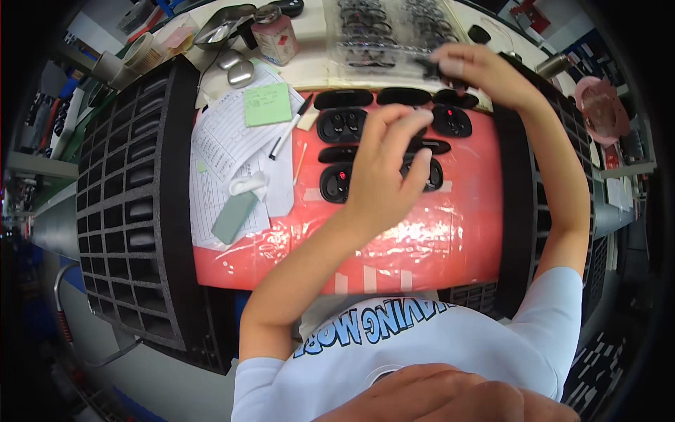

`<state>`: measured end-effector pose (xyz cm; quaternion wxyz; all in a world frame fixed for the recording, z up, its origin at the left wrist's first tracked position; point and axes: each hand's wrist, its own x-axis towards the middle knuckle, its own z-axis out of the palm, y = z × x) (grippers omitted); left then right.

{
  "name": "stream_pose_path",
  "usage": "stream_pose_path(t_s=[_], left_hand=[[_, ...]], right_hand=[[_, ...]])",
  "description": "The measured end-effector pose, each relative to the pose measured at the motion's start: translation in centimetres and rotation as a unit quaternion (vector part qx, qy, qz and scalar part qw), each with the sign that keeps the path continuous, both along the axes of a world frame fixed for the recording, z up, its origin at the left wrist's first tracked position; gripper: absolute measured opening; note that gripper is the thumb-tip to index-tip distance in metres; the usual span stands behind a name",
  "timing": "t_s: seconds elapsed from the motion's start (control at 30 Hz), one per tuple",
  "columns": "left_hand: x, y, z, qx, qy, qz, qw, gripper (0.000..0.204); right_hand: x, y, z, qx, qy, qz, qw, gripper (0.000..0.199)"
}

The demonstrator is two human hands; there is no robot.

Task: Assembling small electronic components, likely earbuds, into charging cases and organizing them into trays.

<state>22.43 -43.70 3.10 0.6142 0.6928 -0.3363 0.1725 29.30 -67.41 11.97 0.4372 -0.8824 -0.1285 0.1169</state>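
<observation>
Several black earbud charging cases lie with lids raised on the red-covered work surface. My left hand reaches over the middle of them, its thumb and fingers apart, hiding part of an upper case and a lower case. Left of it are an upper case with earbuds inside and a lower case showing a red light. Another case with a red light sits below my right hand. That hand's fingers are bent together beside the clear tray; a small dark thing at them is blurred.
Black foam racks with compartments, a left one and a right one, flank the surface. Printed sheets, a green note, a pen and a green block lie at left. A pink-labelled bottle stands behind.
</observation>
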Motion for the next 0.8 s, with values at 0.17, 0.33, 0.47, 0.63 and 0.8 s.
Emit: stream_pose_path(t_s=[0.17, 0.33, 0.47, 0.63, 0.8], left_hand=[[-0.8, -0.3, -0.2, 0.083, 0.101, -0.107, 0.986, 0.033], [-0.5, -0.7, -0.1, 0.001, 0.362, -0.229, 0.904, 0.014], [-0.1, 0.2, -0.6, -0.193, 0.545, -0.366, 0.729, 0.028], [-0.2, -0.2, -0.9, -0.199, 0.542, -0.376, 0.725, 0.030], [0.2, 0.0, -1.0, -0.204, 0.526, -0.381, 0.733, 0.029]], right_hand=[[-8.5, 2.6, -1.0, -0.051, 0.066, 0.090, 0.992, 0.020], [-10.0, 0.4, -4.2, 0.180, 0.147, 0.024, 0.972, 0.031], [-10.2, -0.2, -4.9, 0.348, 0.183, -0.026, 0.919, 0.040], [-9.8, -0.6, -5.9, 0.369, 0.183, -0.024, 0.911, 0.050], [-9.4, -0.6, -7.1, 0.348, 0.159, -0.011, 0.924, 0.050]])
